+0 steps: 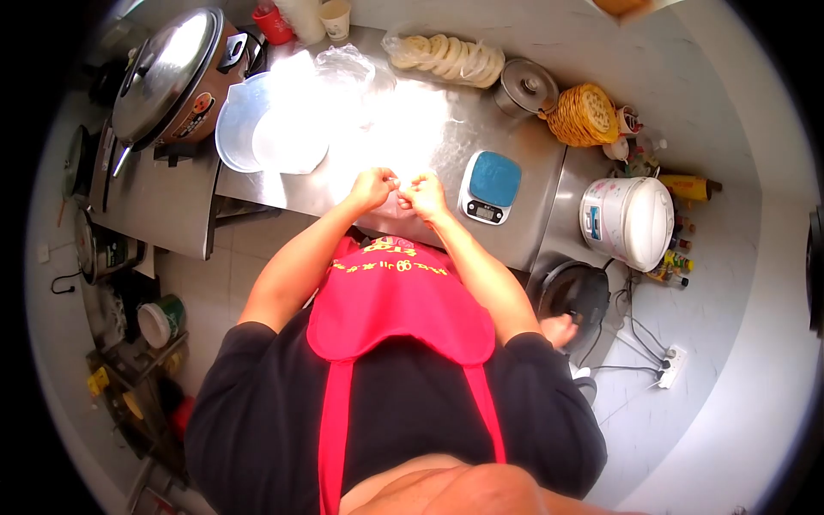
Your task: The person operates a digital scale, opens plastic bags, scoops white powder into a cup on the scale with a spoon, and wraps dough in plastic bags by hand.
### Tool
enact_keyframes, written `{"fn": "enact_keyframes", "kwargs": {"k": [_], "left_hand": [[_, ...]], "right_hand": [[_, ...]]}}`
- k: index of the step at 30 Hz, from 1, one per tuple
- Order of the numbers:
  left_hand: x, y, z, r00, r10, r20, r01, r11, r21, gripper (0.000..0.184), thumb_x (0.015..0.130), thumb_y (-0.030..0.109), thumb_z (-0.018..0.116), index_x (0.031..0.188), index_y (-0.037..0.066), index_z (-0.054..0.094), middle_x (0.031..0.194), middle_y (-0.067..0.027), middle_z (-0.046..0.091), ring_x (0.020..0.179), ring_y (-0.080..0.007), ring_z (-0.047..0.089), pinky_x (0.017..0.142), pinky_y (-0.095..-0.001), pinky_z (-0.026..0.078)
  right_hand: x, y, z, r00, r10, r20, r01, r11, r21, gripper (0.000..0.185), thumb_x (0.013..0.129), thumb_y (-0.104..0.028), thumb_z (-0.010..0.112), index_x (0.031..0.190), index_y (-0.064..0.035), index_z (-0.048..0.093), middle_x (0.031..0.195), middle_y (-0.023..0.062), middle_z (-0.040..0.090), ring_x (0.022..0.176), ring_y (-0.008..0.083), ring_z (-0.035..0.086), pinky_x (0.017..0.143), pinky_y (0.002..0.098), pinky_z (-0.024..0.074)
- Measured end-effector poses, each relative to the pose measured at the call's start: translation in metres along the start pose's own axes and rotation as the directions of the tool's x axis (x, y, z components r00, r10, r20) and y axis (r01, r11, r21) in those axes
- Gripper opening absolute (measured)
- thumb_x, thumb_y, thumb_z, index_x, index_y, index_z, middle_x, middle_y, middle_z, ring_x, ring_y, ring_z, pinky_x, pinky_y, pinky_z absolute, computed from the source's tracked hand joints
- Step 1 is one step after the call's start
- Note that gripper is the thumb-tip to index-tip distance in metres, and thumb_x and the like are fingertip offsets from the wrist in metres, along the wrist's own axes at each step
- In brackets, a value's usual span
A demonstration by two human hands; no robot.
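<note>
My left hand (375, 187) and my right hand (423, 196) are close together over the front edge of the metal counter, just in front of my red apron (399, 296). The fingers of both are pinched together. Whatever lies between the fingertips is too small and washed out by glare to make out. To the right of my right hand is a kitchen scale (495, 178) with a blue top. A translucent plastic tub (245, 129) sits to the left beyond my left hand, beside a clear plastic bag (348, 69) in strong glare.
Flat round breads in a bag (446, 58), a lidded steel pot (525, 86) and a yellow woven basket (588, 116) line the back. At right stand a white cooker (627, 219) and a black appliance (573, 296), with another person's hand (559, 330) by it. A large lidded pot (176, 81) is at left.
</note>
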State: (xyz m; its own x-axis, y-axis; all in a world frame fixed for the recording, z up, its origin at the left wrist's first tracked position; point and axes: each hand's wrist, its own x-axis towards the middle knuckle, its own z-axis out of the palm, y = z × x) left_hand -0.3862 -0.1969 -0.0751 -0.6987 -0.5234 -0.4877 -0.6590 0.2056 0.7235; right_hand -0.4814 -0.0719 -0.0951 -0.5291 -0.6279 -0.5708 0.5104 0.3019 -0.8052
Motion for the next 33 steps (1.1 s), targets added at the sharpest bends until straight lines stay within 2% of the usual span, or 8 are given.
{"fn": "enact_keyframes", "kwargs": {"k": [5,7,10,12,15,18,23,33], "left_hand": [[0.020,-0.006,-0.009,0.916,-0.037,-0.399,0.032,0.999,-0.019,0.019,0.084,0.022,0.068,0.090,0.005,0.073,0.077,-0.0176,0.068,0.073,-0.0286,0.066,0.071,-0.0377,0.050],[0.026,-0.008,-0.007,0.884,-0.011,-0.467,0.005,1.000,-0.014,0.020,0.084,0.022,0.068,0.089,0.004,0.073,0.075,-0.0172,0.068,0.072,-0.0284,0.067,0.071,-0.0378,0.050],[0.016,-0.005,-0.018,0.955,-0.032,-0.295,0.004,0.996,-0.094,0.029,0.081,0.021,0.070,0.106,0.006,0.069,0.096,-0.0167,0.069,0.089,-0.0302,0.066,0.080,-0.0376,0.050],[-0.004,-0.007,-0.014,0.848,0.449,-0.281,-0.379,0.885,0.272,0.052,0.077,0.023,0.072,0.126,0.011,0.056,0.123,-0.0137,0.060,0.113,-0.0309,0.056,0.095,-0.0426,0.044],[-0.039,0.019,-0.007,0.859,0.510,0.036,-0.384,0.596,0.705,0.067,0.075,0.026,0.074,0.135,0.015,0.046,0.137,-0.0108,0.048,0.126,-0.0305,0.044,0.105,-0.0497,0.034],[-0.029,0.016,0.014,0.902,0.379,0.208,-0.406,0.580,0.706,0.065,0.078,0.030,0.072,0.135,0.012,0.047,0.137,-0.0098,0.048,0.129,-0.0259,0.042,0.107,-0.0506,0.030],[0.006,0.003,0.027,0.889,0.408,0.207,-0.412,0.518,0.749,0.050,0.080,0.029,0.069,0.122,0.007,0.054,0.115,-0.0116,0.059,0.112,-0.0295,0.053,0.096,-0.0472,0.040],[0.013,0.011,0.016,0.922,0.346,0.176,-0.388,0.817,0.427,0.013,0.076,0.007,0.058,0.089,0.005,0.056,0.089,-0.0209,0.064,0.091,-0.0401,0.060,0.079,-0.0460,0.048]], "right_hand": [[-0.005,0.003,0.001,0.999,0.033,-0.025,-0.039,0.957,-0.287,0.019,0.081,0.005,0.061,0.089,-0.0038,0.046,0.072,0.0136,0.065,0.061,0.0183,0.066,0.048,0.0297,0.0517],[0.009,0.021,0.001,0.985,-0.166,-0.041,0.122,0.849,-0.513,0.017,0.081,0.001,0.062,0.087,-0.0035,0.047,0.070,0.0122,0.065,0.061,0.0162,0.065,0.052,0.0302,0.0525],[-0.010,0.018,-0.013,0.945,-0.327,0.012,0.288,0.813,-0.506,0.015,0.082,-0.002,0.063,0.083,-0.0028,0.048,0.069,0.0103,0.066,0.062,0.0149,0.066,0.055,0.0302,0.0528],[-0.023,0.008,-0.039,0.964,-0.262,-0.055,0.204,0.851,-0.483,0.019,0.081,-0.010,0.069,0.085,-0.0020,0.052,0.072,0.0113,0.067,0.066,0.0174,0.068,0.060,0.0323,0.0534],[-0.027,-0.001,-0.094,0.803,-0.439,-0.404,0.114,0.777,-0.619,0.028,0.079,-0.024,0.071,0.094,-0.0052,0.056,0.075,0.0126,0.067,0.073,0.0282,0.068,0.069,0.0394,0.0526],[-0.027,-0.022,-0.150,0.662,-0.498,-0.560,-0.068,0.704,-0.706,0.055,0.073,-0.035,0.077,0.109,-0.0024,0.053,0.106,0.0198,0.063,0.101,0.0362,0.061,0.087,0.0444,0.0482],[-0.008,-0.046,-0.166,0.748,-0.279,-0.602,-0.375,0.570,-0.731,0.116,0.062,-0.051,0.082,0.148,-0.0077,0.018,0.147,0.0276,0.029,0.136,0.0415,0.031,0.109,0.0562,0.0266],[0.014,-0.059,-0.147,0.787,-0.171,-0.592,-0.463,0.470,-0.751,0.126,0.062,-0.058,0.080,0.152,-0.0098,0.007,0.153,0.0291,0.015,0.142,0.0441,0.017,0.110,0.0642,0.0155]]}}
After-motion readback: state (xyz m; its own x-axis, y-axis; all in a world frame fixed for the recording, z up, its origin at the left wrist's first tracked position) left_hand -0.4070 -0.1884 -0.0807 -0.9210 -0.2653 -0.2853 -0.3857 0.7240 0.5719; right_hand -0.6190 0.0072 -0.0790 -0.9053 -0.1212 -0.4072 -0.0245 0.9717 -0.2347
